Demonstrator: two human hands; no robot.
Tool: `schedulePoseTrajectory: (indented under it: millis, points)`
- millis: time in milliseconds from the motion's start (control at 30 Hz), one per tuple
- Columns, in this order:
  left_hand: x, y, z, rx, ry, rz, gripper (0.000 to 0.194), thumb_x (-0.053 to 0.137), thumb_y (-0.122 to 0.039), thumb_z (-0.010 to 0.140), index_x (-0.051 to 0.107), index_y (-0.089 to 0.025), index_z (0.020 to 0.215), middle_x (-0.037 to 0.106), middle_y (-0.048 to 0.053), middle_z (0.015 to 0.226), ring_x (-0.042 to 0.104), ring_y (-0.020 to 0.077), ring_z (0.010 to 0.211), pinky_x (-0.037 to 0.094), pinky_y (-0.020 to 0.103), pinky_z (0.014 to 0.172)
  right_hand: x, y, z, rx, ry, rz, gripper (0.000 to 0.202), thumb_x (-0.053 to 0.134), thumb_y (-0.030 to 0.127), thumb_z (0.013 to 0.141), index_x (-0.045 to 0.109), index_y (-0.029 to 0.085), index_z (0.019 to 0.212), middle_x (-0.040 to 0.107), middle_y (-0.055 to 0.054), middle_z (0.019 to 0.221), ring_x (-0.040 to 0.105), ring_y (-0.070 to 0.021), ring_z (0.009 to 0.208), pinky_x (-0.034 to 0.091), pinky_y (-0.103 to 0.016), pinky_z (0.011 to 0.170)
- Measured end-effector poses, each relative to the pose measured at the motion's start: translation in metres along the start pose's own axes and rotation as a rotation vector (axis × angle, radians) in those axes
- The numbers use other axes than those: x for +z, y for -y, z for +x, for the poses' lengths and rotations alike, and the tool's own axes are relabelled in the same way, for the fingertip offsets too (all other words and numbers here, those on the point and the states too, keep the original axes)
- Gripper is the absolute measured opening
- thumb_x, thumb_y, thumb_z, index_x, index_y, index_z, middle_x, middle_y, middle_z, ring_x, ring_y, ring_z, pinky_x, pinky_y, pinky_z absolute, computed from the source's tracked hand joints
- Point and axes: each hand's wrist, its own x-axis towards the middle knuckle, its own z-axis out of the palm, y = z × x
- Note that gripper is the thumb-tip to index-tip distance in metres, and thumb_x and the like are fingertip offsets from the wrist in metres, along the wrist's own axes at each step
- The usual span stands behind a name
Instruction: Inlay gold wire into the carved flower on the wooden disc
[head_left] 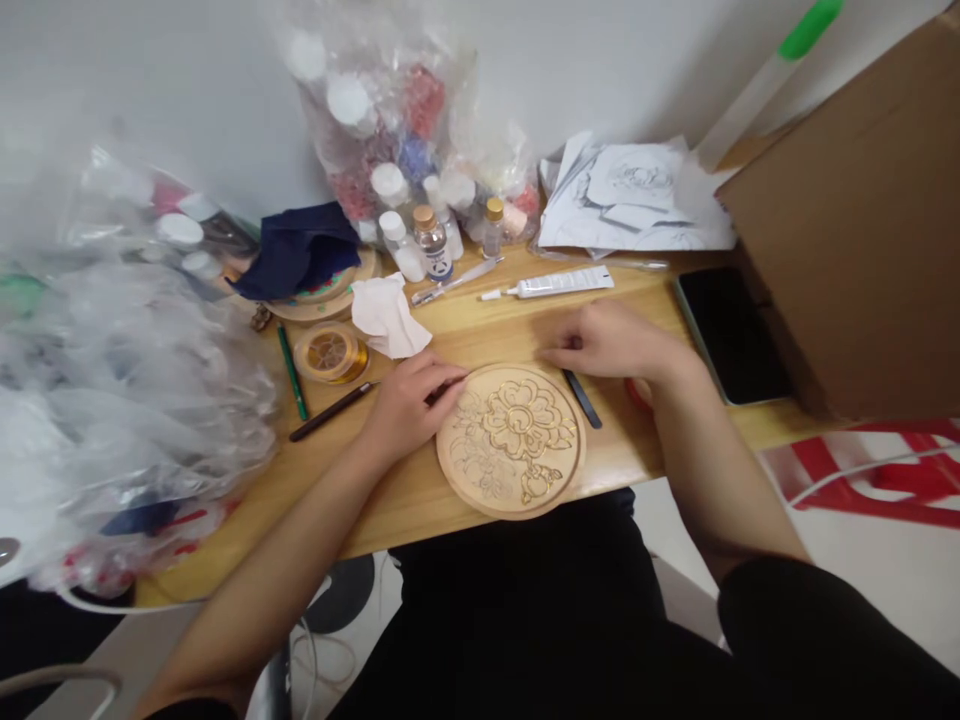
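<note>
A round wooden plate (469,470) with a raised rim lies at the table's front edge. Gold outlines trace a large flower and a smaller motif on it; thin drawn lines mark the left part. My left hand (412,405) holds the plate's upper left rim with bent fingers. Just beyond the plate's upper right side, my right hand (604,340) is low over the table, its fingers curled together. Whatever they may pinch is too small to make out. Below those fingertips lies a pair of black tweezers (583,400). Under my right wrist, a red-orange ring (640,393) is partly hidden.
Left of the plate are a gold wire spool (330,352), a dark pen (330,412), a green pencil (292,370) and a crumpled tissue (390,315). Behind stand small bottles (433,245) and a white tube (562,282). A phone (733,335) and cardboard box (855,220) occupy the right.
</note>
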Motion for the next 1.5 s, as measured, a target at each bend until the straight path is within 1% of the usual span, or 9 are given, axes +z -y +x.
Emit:
schedulePoseTrajectory:
  millis: [233, 400, 633, 867, 1100, 1233, 1333, 1433, 1500]
  points:
    - [0.000, 0.003, -0.003, 0.006, 0.000, -0.010, 0.010, 0.060, -0.017, 0.093, 0.070, -0.015, 0.096, 0.067, 0.003, 0.085, 0.063, 0.0114, 0.073, 0.051, 0.023, 0.064, -0.006, -0.002, 0.000, 0.094, 0.060, 0.014, 0.047, 0.062, 0.046, 0.084, 0.047, 0.019, 0.049, 0.036, 0.004, 0.045, 0.030, -0.0085, 0.048, 0.022, -0.031, 0.055]
    - [0.000, 0.003, -0.003, 0.010, -0.014, -0.011, 0.011, 0.060, -0.018, 0.092, 0.070, -0.015, 0.097, 0.066, 0.004, 0.087, 0.063, 0.0124, 0.076, 0.052, 0.024, 0.066, -0.002, -0.005, 0.000, -0.009, 0.056, 0.060, 0.040, 0.057, 0.037, 0.086, 0.046, 0.019, 0.053, 0.040, 0.005, 0.049, 0.032, -0.0085, 0.050, 0.025, -0.030, 0.057]
    - [-0.002, 0.001, -0.004, -0.019, -0.006, -0.020, 0.012, 0.060, -0.018, 0.092, 0.070, -0.017, 0.099, 0.066, 0.003, 0.090, 0.063, 0.0121, 0.077, 0.051, 0.023, 0.065, 0.001, -0.007, 0.001, -0.110, -0.026, 0.133, 0.032, 0.054, 0.030, 0.084, 0.040, 0.020, 0.057, 0.042, 0.005, 0.051, 0.034, -0.0089, 0.052, 0.026, -0.028, 0.058]
    - [-0.002, 0.002, -0.005, -0.052, 0.019, -0.014, 0.013, 0.059, -0.021, 0.093, 0.070, -0.018, 0.099, 0.066, 0.003, 0.090, 0.063, 0.0129, 0.078, 0.052, 0.026, 0.069, 0.001, -0.006, 0.002, -0.054, -0.006, 0.106, 0.033, 0.054, 0.033, 0.084, 0.040, 0.021, 0.057, 0.040, 0.004, 0.049, 0.034, -0.0102, 0.052, 0.026, -0.029, 0.058]
    - [-0.005, 0.000, -0.006, -0.057, 0.046, 0.028, 0.014, 0.059, -0.023, 0.094, 0.069, -0.017, 0.100, 0.065, 0.004, 0.089, 0.063, 0.0146, 0.081, 0.053, 0.028, 0.073, 0.000, -0.006, 0.003, -0.004, -0.012, 0.150, 0.036, 0.058, 0.038, 0.084, 0.044, 0.020, 0.056, 0.045, 0.004, 0.050, 0.036, -0.0104, 0.051, 0.029, -0.030, 0.059]
    - [-0.005, -0.001, -0.006, -0.075, 0.005, 0.112, 0.016, 0.062, -0.029, 0.094, 0.070, -0.016, 0.099, 0.066, 0.005, 0.087, 0.064, 0.0152, 0.079, 0.053, 0.028, 0.072, 0.003, -0.010, 0.004, 0.003, -0.034, 0.197, 0.037, 0.061, 0.045, 0.082, 0.046, 0.021, 0.057, 0.046, 0.004, 0.049, 0.037, -0.0108, 0.050, 0.030, -0.029, 0.057]
    - [-0.025, 0.000, -0.003, -0.102, -0.064, 0.183, 0.018, 0.064, -0.034, 0.093, 0.071, -0.018, 0.098, 0.067, 0.003, 0.087, 0.064, 0.0156, 0.080, 0.053, 0.029, 0.074, 0.006, -0.012, 0.006, 0.019, -0.054, 0.205, 0.037, 0.060, 0.048, 0.082, 0.050, 0.021, 0.059, 0.052, 0.003, 0.051, 0.041, -0.0120, 0.051, 0.031, -0.029, 0.057]
    - [-0.066, -0.004, -0.005, -0.206, -0.177, 0.283, 0.020, 0.055, -0.032, 0.098, 0.071, -0.021, 0.102, 0.069, 0.004, 0.091, 0.064, 0.0166, 0.084, 0.052, 0.031, 0.078, 0.007, -0.013, 0.007, -0.012, -0.052, 0.192, 0.039, 0.058, 0.051, 0.085, 0.052, 0.022, 0.060, 0.056, 0.001, 0.054, 0.046, -0.0131, 0.053, 0.032, -0.029, 0.057]
    - [-0.092, -0.010, -0.015, -0.286, -0.222, 0.364, 0.022, 0.052, -0.031, 0.099, 0.071, -0.021, 0.095, 0.068, 0.004, 0.089, 0.064, 0.0174, 0.082, 0.051, 0.032, 0.075, 0.006, -0.012, 0.006, -0.033, -0.061, 0.175, 0.045, 0.053, 0.055, 0.088, 0.050, 0.022, 0.059, 0.056, 0.001, 0.054, 0.047, -0.0133, 0.052, 0.033, -0.029, 0.056]
